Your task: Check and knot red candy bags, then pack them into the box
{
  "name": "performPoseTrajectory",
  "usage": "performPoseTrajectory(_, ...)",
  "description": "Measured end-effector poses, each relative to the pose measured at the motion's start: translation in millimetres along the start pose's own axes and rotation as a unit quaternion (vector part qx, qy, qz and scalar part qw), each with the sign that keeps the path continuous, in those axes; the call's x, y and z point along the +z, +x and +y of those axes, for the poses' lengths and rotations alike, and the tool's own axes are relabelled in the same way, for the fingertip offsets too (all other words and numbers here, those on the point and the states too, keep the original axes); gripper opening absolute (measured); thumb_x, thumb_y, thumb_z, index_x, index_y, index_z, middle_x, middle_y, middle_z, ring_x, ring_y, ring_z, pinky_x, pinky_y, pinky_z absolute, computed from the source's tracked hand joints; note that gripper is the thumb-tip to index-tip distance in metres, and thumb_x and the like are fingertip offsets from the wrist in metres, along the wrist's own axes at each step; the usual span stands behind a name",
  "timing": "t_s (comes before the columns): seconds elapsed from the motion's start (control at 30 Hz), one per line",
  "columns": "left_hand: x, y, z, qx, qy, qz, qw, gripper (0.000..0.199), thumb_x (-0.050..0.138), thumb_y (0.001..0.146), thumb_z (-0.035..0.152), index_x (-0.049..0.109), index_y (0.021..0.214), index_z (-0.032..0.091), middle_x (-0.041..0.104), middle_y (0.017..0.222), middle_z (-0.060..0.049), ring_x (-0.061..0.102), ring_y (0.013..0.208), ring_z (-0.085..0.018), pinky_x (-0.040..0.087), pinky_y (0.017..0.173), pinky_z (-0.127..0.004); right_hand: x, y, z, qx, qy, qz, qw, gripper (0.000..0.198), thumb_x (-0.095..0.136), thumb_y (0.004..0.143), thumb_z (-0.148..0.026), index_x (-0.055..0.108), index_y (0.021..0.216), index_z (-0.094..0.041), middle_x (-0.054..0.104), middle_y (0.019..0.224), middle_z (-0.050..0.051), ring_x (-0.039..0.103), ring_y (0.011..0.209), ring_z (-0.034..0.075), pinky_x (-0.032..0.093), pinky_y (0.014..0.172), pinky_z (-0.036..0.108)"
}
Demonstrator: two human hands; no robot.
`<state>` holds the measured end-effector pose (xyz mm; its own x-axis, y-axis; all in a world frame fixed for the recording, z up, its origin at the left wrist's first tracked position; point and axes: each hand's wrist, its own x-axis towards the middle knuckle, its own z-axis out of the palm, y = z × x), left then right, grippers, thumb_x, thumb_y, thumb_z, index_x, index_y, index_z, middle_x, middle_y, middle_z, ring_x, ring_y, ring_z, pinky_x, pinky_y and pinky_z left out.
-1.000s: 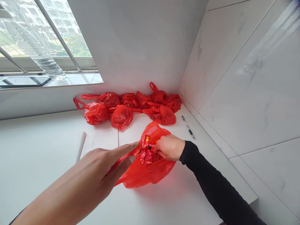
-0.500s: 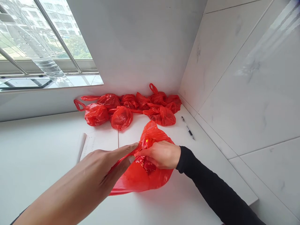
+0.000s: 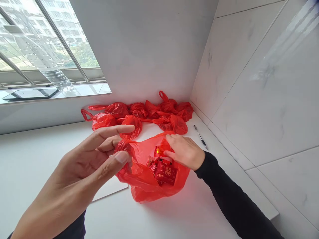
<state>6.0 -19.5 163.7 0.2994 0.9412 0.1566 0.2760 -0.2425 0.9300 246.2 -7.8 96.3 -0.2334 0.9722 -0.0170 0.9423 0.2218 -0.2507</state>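
Observation:
A red plastic bag (image 3: 147,192) stands on the white table with its mouth spread wide. My left hand (image 3: 97,162) pinches the bag's left edge, where the film is bunched between thumb and fingers; the index finger sticks out straight. At the opposite rim, my right hand (image 3: 185,151) is closed on the bag's film, its fingertips partly hidden. Inside the bag lie small red packets, among them a square red packet (image 3: 166,172) with gold characters and several smaller wrapped pieces (image 3: 152,166).
Several knotted red plastic bags (image 3: 171,122) line the back wall. A pen (image 3: 200,136) lies right of them. White paper (image 3: 111,191) is partly behind my left hand. On the windowsill are a clear bottle (image 3: 47,64) and a dark-edged tablet-like object (image 3: 31,94).
My hands have moved apart, the left one leftward and the right one slightly to the right. The bag's mouth has widened, and the red packets inside show more.

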Motion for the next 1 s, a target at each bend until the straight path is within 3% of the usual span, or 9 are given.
performPoseTrajectory(0.1,6,-1,-2,0.009,-0.056,-0.017,0.998,0.044,0.073,0.087,0.038,0.063,0.13,0.034,0.071,0.115,-0.001,0.069,0.102,-0.019,0.061,0.079,-0.019,14,10,7,0.02,-0.003,-0.017,1.0,0.037,0.075,0.088,-0.033,0.061,0.117,-0.014,0.073,0.099,0.011,0.07,0.09,0.027,0.041,0.066,0.03)
performPoseTrajectory(0.2,16,2,-5,0.031,-0.067,-0.018,0.997,0.052,0.072,0.089,0.035,0.057,0.138,0.035,0.062,0.14,-0.005,0.064,0.12,-0.024,0.063,0.089,-0.027,20,17,12,0.028,0.012,-0.02,0.999,0.02,0.072,0.087,-0.023,0.065,0.105,-0.016,0.073,0.091,0.008,0.07,0.083,0.024,0.037,0.063,0.029)
performPoseTrajectory(0.27,22,5,-6,0.035,-0.03,0.005,0.999,0.05,0.071,0.09,0.035,0.058,0.138,0.036,0.064,0.138,-0.004,0.067,0.114,-0.022,0.062,0.088,-0.026,15,16,13,0.026,0.032,-0.01,0.999,0.007,0.065,0.091,-0.021,0.066,0.098,-0.018,0.072,0.086,0.005,0.068,0.079,0.021,0.035,0.062,0.029)
performPoseTrajectory(0.4,27,9,-5,0.042,0.033,0.062,0.997,0.019,0.073,0.089,0.036,0.074,0.108,0.032,0.075,0.107,0.001,0.07,0.098,-0.018,0.057,0.088,-0.026,-7,4,8,0.003,0.126,0.067,0.99,0.017,0.053,0.102,-0.033,0.066,0.109,-0.025,0.069,0.092,-0.001,0.064,0.079,0.014,0.042,0.067,0.026)
performPoseTrajectory(0.53,27,8,-4,0.095,0.067,0.116,0.986,0.009,0.072,0.09,0.034,0.075,0.099,0.036,0.069,0.105,0.003,0.063,0.101,-0.017,0.052,0.089,-0.03,-23,-14,-4,-0.059,0.299,0.231,0.924,0.016,0.064,0.098,-0.037,0.069,0.106,-0.025,0.063,0.108,0.002,0.062,0.095,0.015,0.049,0.081,0.028)
performPoseTrajectory(0.63,28,7,-3,0.144,0.09,0.142,0.975,0.008,0.069,0.092,0.032,0.073,0.099,0.035,0.063,0.117,0.003,0.058,0.119,-0.019,0.045,0.103,-0.032,-29,-23,-14,-0.103,0.382,0.229,0.889,0.013,0.065,0.098,-0.035,0.064,0.103,-0.023,0.064,0.104,0.001,0.062,0.095,0.015,0.051,0.085,0.029)
performPoseTrajectory(0.73,33,6,-3,0.097,0.013,0.087,0.991,0.009,0.061,0.098,0.037,0.062,0.104,0.031,0.069,0.095,0.003,0.066,0.089,-0.015,0.052,0.079,-0.028,-30,-28,-24,-0.125,0.432,0.178,0.875,0.02,0.066,0.097,-0.035,0.062,0.113,-0.024,0.066,0.099,0.0,0.062,0.088,0.014,0.052,0.083,0.029)
performPoseTrajectory(0.83,43,4,1,0.028,-0.044,0.03,0.998,0.017,0.052,0.1,0.045,0.049,0.106,0.029,0.054,0.062,0.008,0.046,0.05,-0.01,0.038,0.047,-0.022,-29,-30,-31,-0.138,0.449,0.15,0.87,0.04,0.071,0.094,-0.036,0.06,0.131,-0.027,0.065,0.091,-0.002,0.061,0.083,0.014,0.053,0.079,0.028)
performPoseTrajectory(1.0,54,-3,12,-0.066,-0.047,0.001,0.997,0.023,0.047,0.1,0.048,0.048,0.115,0.03,0.041,0.061,0.008,0.033,0.048,-0.01,0.031,0.046,-0.02,-24,-30,-36,-0.134,0.458,0.18,0.86,0.028,0.074,0.092,-0.037,0.068,0.117,-0.025,0.065,0.085,-0.002,0.057,0.073,0.012,0.052,0.071,0.027)
